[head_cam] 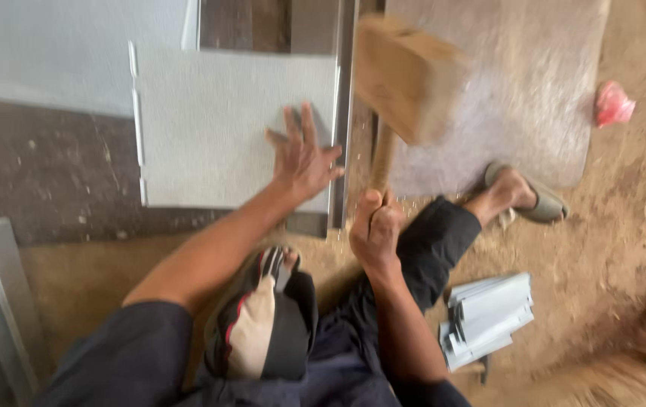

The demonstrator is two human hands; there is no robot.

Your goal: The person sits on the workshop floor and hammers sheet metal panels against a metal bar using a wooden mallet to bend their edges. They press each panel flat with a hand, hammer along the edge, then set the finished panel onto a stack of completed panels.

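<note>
Mallet (406, 75): wooden, handle running near vertical in view, head raised and blurred above the sheet's folded right edge. Your right hand (375, 228) has its fingers wrapped tight round the handle's lower end, forearm rising from below. Your left hand (302, 154) lies flat, fingers spread, pressing the grey metal sheet (217, 128) on the bench (51, 181). Folded strips (486, 316) lie by your right knee.

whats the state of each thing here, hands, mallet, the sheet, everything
left hand: open, pressed flat on the metal sheet
right hand: shut around the mallet handle
wooden mallet: raised, head blurred, above the sheet's right edge
metal sheet: lying flat, edges folded up
stack of folded metal pieces: piled on the dirt floor
sandal: worn on the foot
</note>
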